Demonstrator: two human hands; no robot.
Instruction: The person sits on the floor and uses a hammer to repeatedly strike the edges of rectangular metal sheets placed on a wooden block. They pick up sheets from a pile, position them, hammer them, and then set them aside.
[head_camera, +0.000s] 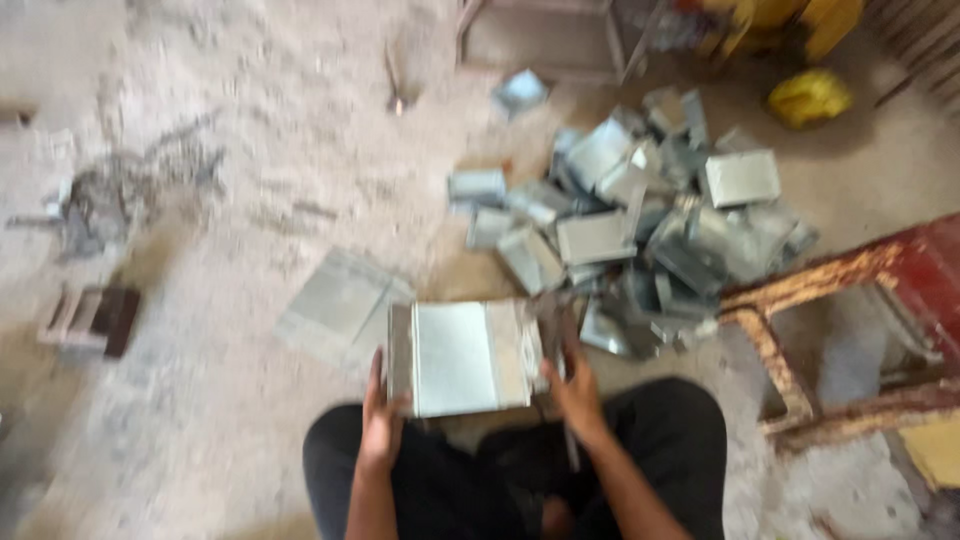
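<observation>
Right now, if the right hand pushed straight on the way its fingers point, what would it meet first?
The right hand grips the folded grey sheet-metal piece at its right edge, fingers pointing up and away. Straight on, it would probably meet the pile of folded grey metal boxes first; blur leaves depth uncertain.

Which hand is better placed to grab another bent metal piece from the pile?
Probably the right hand: the pile of bent metal pieces lies ahead on its side. The left hand grips the metal sheet's far edge.
</observation>
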